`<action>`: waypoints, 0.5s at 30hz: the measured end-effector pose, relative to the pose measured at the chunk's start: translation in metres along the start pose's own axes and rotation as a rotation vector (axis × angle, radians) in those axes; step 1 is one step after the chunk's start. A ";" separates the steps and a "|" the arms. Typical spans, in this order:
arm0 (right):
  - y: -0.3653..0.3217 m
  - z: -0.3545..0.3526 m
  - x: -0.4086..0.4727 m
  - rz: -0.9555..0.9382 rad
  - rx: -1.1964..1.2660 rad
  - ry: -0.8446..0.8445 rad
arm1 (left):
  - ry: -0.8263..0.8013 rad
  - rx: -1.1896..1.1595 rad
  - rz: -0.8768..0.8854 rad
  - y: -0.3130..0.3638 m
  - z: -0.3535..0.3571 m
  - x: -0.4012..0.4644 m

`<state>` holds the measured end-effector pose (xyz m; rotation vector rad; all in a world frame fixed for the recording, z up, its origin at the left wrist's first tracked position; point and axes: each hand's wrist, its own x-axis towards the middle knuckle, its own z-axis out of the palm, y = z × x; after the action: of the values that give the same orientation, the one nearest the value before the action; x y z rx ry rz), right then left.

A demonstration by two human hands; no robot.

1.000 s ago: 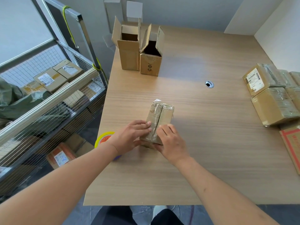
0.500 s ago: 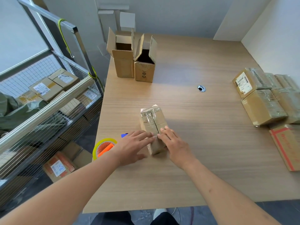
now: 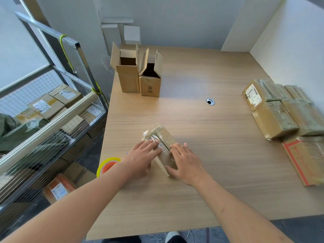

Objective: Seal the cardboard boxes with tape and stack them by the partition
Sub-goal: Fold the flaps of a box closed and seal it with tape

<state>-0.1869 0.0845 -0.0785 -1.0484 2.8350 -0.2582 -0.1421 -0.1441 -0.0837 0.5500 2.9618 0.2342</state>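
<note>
A small taped cardboard box (image 3: 162, 138) lies on its side on the wooden table (image 3: 201, 137), near the front left. My left hand (image 3: 140, 159) lies flat on the box's left half, fingers spread over the clear tape. On the near right end of the box rests my right hand (image 3: 185, 163), thumb against the end face. A yellow tape roll with an orange core (image 3: 107, 165) sits at the table's left edge, partly hidden by my left forearm. Two open cardboard boxes (image 3: 140, 74) stand upright at the back left. Several sealed boxes (image 3: 277, 109) are stacked by the white partition (image 3: 289, 50) on the right.
A flat carton with red print (image 3: 305, 158) lies at the right edge. A round cable hole (image 3: 210, 101) is in the table's middle. Left of the table stands a wire cage trolley (image 3: 52, 120) holding parcels.
The box has turned, its far end now pointing up-left instead of up-right. Both hands stayed on it, pressing the tape. The view has tilted, showing more of the far wall.
</note>
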 end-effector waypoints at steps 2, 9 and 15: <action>0.001 -0.002 0.003 -0.011 -0.001 -0.014 | 0.040 -0.021 0.040 0.002 -0.005 -0.001; 0.018 -0.015 0.005 -0.082 -0.018 -0.106 | 0.038 -0.102 0.072 0.003 -0.012 -0.002; 0.023 -0.015 0.000 0.050 -0.028 0.059 | -0.035 -0.183 0.075 -0.017 -0.008 0.000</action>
<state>-0.2035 0.1031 -0.0684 -0.9899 2.9210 -0.2489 -0.1497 -0.1609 -0.0790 0.6346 2.8495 0.4924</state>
